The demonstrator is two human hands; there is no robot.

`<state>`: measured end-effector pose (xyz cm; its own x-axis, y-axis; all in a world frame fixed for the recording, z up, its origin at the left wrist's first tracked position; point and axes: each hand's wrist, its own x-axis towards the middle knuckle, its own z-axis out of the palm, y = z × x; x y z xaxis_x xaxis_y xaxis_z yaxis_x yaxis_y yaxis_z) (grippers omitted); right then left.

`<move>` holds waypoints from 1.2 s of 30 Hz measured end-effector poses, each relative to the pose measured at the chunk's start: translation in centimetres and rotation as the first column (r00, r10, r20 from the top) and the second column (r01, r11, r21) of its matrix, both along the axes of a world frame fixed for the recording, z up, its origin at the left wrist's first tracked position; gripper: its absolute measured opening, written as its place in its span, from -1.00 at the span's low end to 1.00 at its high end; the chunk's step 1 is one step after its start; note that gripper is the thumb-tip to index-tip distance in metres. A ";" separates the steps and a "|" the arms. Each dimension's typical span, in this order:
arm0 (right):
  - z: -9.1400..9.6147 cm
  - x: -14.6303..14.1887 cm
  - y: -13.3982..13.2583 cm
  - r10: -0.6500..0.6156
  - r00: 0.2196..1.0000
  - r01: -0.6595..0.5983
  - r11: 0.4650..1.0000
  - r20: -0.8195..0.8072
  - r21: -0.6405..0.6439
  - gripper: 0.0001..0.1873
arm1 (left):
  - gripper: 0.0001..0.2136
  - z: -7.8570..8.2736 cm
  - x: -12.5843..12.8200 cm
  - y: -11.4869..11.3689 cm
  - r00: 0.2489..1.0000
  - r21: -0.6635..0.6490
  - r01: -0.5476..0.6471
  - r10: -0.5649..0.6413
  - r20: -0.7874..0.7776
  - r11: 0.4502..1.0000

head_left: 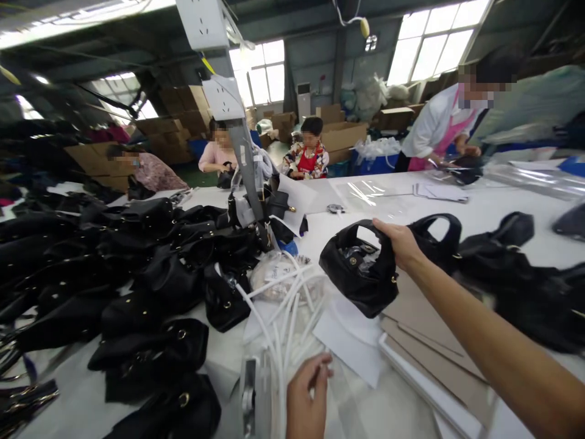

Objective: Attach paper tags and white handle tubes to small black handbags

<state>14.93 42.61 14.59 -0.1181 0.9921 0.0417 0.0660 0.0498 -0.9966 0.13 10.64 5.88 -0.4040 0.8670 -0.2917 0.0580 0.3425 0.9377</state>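
A small black handbag [359, 268] hangs tilted above the table, its top opening toward me with clear plastic inside. My right hand [404, 244] is closed round its curved handle. Low in the middle, my left hand [308, 393] is curled, thumb and fingertips close together in a pinch. Whatever may be between those fingertips is too small to make out. Just beyond the left hand lie several white flexible tubes [292, 305] and a clear plastic packet [274, 280]. White paper sheets [350, 341] lie between my two hands.
Piled black handbags [155, 274] cover the left side. More black bags [512, 262] lie at the right, past stacked grey-brown boards [429, 323]. A metal post with sockets [244, 158] rises mid-table. Across it, a person in a pink apron [443, 128] handles a dark item; several others sit farther left.
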 end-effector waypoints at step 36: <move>-0.9 9.5 -41.9 0.099 0.633 -0.307 0.943 0.768 0.131 -0.59 | -0.75 -7.2 -7.3 -22.6 0.797 -0.419 0.147 -0.358 -0.486 0.896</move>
